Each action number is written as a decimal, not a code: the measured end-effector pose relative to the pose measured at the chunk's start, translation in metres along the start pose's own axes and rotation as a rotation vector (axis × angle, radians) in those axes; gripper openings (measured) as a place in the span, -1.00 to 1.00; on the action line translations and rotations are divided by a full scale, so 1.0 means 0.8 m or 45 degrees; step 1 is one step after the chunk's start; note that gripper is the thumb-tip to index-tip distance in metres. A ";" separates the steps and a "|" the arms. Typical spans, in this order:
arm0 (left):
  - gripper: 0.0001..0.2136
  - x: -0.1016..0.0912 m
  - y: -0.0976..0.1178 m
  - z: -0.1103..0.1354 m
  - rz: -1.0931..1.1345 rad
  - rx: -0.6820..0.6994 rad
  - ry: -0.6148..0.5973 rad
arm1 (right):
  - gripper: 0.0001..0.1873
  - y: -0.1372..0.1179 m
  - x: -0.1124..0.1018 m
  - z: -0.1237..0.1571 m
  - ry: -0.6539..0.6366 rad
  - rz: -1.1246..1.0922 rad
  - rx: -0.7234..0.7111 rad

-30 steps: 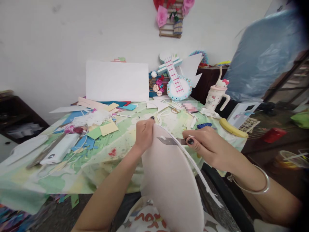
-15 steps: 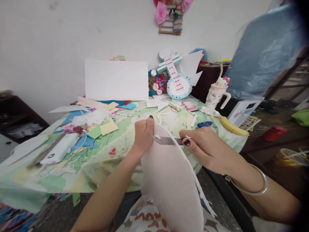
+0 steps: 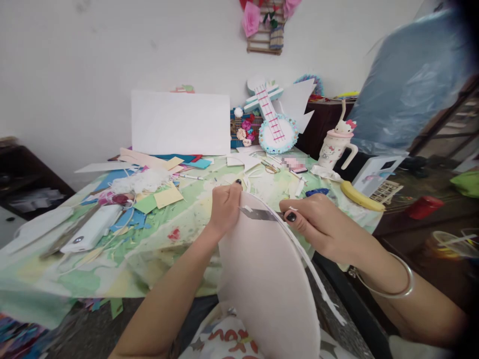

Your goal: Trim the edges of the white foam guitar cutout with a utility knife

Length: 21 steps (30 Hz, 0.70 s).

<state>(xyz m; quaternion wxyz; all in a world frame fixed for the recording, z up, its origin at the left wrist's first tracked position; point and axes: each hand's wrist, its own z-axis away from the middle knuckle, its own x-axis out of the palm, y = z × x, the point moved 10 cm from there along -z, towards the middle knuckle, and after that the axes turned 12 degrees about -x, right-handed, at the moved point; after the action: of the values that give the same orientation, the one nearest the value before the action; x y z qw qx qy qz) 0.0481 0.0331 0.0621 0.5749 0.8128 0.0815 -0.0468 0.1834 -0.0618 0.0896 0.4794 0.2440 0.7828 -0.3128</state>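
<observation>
Left hand (image 3: 226, 210) pinches white board (image 3: 265, 274) at its upper end; board extends below and right of that hand. Right hand (image 3: 322, 227) closed round knife (image 3: 264, 215), blade pointing left across board's curved edge, near left hand. Thin white strip (image 3: 325, 290) dangles below right hand.

This looks like a craft room: left of the left hand (image 3: 226, 207), coloured paper scraps (image 3: 169, 196) litter the tabletop (image 3: 194, 199). Beyond the right hand (image 3: 322, 224) stands a banjo-shaped model (image 3: 277, 137), with pink flowers (image 3: 251, 20) hung above.
</observation>
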 end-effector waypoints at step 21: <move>-0.64 0.003 0.006 0.001 -0.055 0.001 -0.025 | -0.53 0.023 0.006 -0.001 -0.069 -0.033 0.036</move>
<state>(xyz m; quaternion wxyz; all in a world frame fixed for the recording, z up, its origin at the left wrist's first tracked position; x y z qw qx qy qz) 0.0512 0.0312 0.0659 0.5742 0.8106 0.0935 -0.0671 0.1934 -0.0484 0.0812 0.4928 0.2320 0.7682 -0.3365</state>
